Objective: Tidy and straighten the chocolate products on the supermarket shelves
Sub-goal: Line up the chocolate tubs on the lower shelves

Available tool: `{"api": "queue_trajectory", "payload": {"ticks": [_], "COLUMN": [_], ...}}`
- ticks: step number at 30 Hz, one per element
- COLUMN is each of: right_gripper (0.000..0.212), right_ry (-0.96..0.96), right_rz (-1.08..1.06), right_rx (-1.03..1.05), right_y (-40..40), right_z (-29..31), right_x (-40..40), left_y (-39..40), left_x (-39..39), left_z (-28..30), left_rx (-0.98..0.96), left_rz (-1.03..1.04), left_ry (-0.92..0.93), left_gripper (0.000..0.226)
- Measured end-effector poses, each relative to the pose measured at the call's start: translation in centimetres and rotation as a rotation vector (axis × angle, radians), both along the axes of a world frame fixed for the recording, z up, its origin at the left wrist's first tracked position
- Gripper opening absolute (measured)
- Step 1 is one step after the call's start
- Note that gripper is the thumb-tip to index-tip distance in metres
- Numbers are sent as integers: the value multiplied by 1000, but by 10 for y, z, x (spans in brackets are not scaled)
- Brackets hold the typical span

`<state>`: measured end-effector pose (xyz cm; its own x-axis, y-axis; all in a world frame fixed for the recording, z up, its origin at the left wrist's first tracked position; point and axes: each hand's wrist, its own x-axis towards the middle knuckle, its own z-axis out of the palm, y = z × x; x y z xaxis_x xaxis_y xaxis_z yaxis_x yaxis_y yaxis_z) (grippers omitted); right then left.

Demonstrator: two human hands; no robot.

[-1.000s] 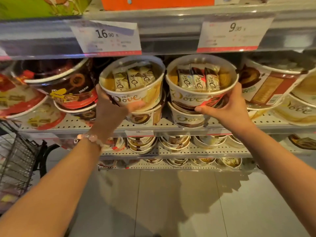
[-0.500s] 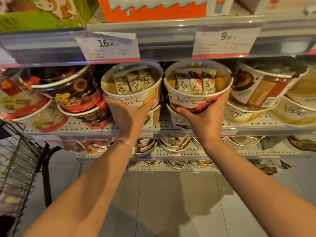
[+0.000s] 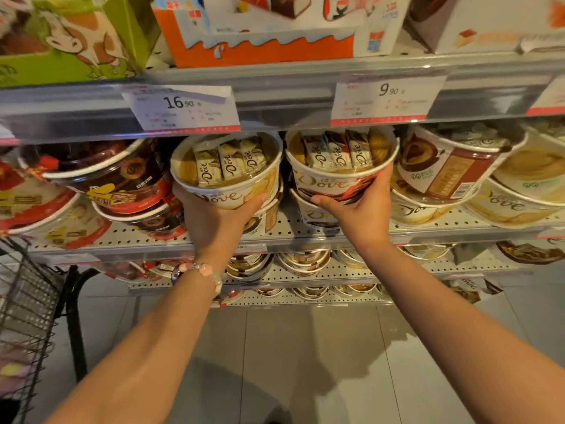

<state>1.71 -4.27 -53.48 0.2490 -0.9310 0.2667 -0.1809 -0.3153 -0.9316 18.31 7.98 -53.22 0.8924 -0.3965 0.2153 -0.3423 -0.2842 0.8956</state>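
At the far left we see a wire basket [image 3: 21,304] on a dark stand, and above it dark red-banded tubs [image 3: 101,175] lying tilted on the perforated shelf [image 3: 128,237]. Our left hand [image 3: 214,218], a bead bracelet [image 3: 198,272] at its wrist, cups a gold Dove tub [image 3: 226,169] from below — fingers curled up its left side, thumb [image 3: 256,200] pressed to the front wall. That tub sits tipped toward us on top of another tub, its clear lid showing three wrapped bars. A price tag [image 3: 183,108] reading 16.90 hangs on the rail just above it.

Just beside it, nearly touching, is a red-and-white Dove tub [image 3: 339,166], also stacked on a lower tub. Our right hand [image 3: 357,209] grips it — thumb under the front, fingers wrapped round its right wall. A 9.90 tag [image 3: 385,99] hangs above. Further right lie more cream-coloured tubs [image 3: 443,172], tilted, on the same shelf.
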Motion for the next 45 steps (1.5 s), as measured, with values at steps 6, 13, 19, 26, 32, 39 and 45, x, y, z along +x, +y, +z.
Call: {"api": "queue_trajectory", "payload": {"ticks": [6,13,19,26,32,39,45], "right_gripper": [117,119,120,118,118,114,85], "right_ry": [0,-10,8,3,17,72,92], "right_rz": [51,33,23,22,35,60,86], "right_rx": [48,74,93,80,73,42,-48], "right_y": [-4,0,2,2,3,3,18], "right_z": [2,2,4,0,3,3,1], "right_x": [-4,-5,-6,-5,-5,-8,-29], "left_y": [6,4,3,0,0,1,4], "left_x": [5,0,7,12,11,7,-40], "left_z": [-3,-7,-10,-13,-14,-11,-21], "left_rx": [39,-53,-98,-144,-150,-102,-65], "left_rz": [8,33,-7,-73,-88,-73,60], "left_ry": [-16,-15,36,80,72,5,-88], "left_gripper": [117,116,119,118,122,118,86]}}
